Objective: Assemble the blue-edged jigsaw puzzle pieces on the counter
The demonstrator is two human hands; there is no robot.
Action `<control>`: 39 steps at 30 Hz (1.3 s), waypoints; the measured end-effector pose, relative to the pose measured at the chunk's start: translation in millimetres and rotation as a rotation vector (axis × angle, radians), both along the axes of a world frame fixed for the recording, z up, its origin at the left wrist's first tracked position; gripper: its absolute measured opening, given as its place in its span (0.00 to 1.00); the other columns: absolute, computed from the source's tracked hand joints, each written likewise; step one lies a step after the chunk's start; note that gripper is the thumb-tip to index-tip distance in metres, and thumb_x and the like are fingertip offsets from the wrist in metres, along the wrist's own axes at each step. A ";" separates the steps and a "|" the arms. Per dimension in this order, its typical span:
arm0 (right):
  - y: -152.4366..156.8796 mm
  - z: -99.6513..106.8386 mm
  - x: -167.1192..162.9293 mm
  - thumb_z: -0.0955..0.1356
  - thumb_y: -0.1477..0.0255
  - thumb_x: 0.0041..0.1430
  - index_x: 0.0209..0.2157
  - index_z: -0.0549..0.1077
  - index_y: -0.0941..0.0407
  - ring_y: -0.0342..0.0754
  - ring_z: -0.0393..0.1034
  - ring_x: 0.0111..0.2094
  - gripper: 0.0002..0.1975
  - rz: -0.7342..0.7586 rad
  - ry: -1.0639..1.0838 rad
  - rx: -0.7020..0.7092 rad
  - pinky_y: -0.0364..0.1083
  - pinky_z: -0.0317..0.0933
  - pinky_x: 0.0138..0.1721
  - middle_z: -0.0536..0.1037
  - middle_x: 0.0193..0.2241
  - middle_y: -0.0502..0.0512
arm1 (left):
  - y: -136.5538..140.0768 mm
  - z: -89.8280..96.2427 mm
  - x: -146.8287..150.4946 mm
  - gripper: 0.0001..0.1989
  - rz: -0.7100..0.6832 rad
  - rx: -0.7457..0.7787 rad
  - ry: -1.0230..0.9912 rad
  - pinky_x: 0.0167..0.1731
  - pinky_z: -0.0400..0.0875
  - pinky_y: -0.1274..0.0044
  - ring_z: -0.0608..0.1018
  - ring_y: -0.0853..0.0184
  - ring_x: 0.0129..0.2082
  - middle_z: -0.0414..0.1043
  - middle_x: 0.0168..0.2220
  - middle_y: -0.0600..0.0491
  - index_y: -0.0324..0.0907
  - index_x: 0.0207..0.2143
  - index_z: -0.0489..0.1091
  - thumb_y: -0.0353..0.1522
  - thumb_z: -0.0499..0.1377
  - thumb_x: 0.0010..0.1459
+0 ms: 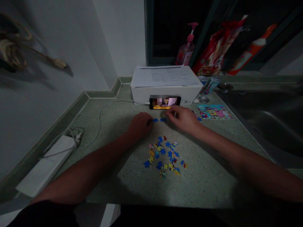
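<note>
Smooth, speckled countertop point(201, 176) with a stone-like look, metal sink point(267, 126) — dull sheen, puzzle pieces point(163, 151) that look like printed card, glossy phone screen point(165, 102), matt paper sheet point(165, 75), smooth-faced box point(142, 94), translucent plastic pump bottle point(186, 53), bag point(211, 52) — crinkled, shiny plastic

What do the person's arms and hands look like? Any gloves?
No gloves: the left hand and right hand are bare. Both forearms are bare too, with no watch or bracelet showing. Dark cloth, perhaps a sleeve, shows at lower left.
</note>
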State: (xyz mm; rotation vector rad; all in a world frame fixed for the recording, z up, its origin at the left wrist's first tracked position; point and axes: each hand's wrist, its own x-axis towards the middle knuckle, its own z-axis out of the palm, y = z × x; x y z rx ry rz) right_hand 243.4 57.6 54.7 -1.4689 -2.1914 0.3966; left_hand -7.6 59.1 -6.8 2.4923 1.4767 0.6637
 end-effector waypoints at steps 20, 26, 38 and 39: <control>-29.8 -45.0 18.3 0.65 0.67 0.73 0.37 0.78 0.54 0.50 0.72 0.33 0.12 0.068 -0.234 0.104 0.47 0.51 0.33 0.81 0.34 0.57 | -3.1 6.9 2.7 0.06 0.004 -0.045 -0.012 0.59 0.75 0.60 0.80 0.54 0.54 0.83 0.48 0.46 0.43 0.46 0.79 0.29 0.64 0.67; -29.2 -45.0 15.2 0.65 0.68 0.73 0.37 0.78 0.54 0.51 0.73 0.34 0.11 0.062 -0.248 0.092 0.48 0.49 0.32 0.82 0.34 0.58 | -5.8 12.4 2.6 0.05 0.041 -0.055 -0.012 0.58 0.74 0.61 0.80 0.55 0.51 0.82 0.45 0.46 0.43 0.42 0.79 0.29 0.62 0.68; -27.6 -44.5 14.3 0.64 0.67 0.75 0.39 0.79 0.55 0.51 0.73 0.34 0.13 0.069 -0.266 0.074 0.49 0.50 0.33 0.83 0.37 0.60 | -71.6 112.2 9.0 0.07 -0.154 -0.515 0.533 0.41 0.75 0.69 0.86 0.55 0.41 0.87 0.41 0.48 0.45 0.41 0.85 0.36 0.67 0.66; -27.4 -44.5 14.2 0.64 0.67 0.75 0.39 0.79 0.55 0.51 0.73 0.34 0.13 0.071 -0.272 0.074 0.49 0.50 0.33 0.83 0.37 0.60 | -83.2 118.0 10.0 0.08 -0.182 -0.529 0.576 0.40 0.75 0.70 0.87 0.55 0.41 0.87 0.41 0.48 0.45 0.42 0.85 0.38 0.67 0.66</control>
